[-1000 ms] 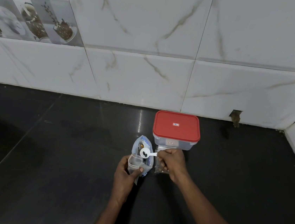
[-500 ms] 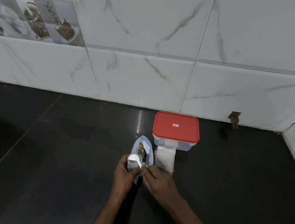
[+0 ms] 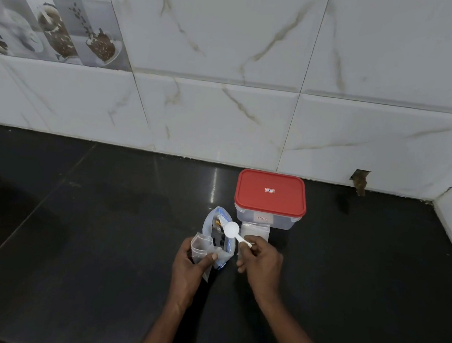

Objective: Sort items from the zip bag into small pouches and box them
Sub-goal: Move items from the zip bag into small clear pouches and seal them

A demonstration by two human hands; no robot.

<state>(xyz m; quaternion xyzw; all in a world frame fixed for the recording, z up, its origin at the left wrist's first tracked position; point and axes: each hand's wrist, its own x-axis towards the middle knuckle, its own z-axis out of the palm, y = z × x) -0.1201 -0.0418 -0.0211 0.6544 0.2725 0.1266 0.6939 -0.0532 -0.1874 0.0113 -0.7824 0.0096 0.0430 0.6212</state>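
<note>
our left hand [image 3: 192, 263] pinches a pouch [image 3: 201, 249] mouth-up while right fingers [image 3: 249, 251] clamp the scoop [image 3: 231, 229] over the zip bag [image 3: 220, 227], ready to dip.

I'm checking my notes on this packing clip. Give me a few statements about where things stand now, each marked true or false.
1. The right hand holds a white spoon. True.
2. The box has its red lid off. False: the lid sits on it.
3. The left hand has a small clear pouch in its grip. True.
4. The spoon's bowl is inside the box. False: it hangs over the zip bag.
5. The box stands on the dark counter near the tiled wall. True.
</note>
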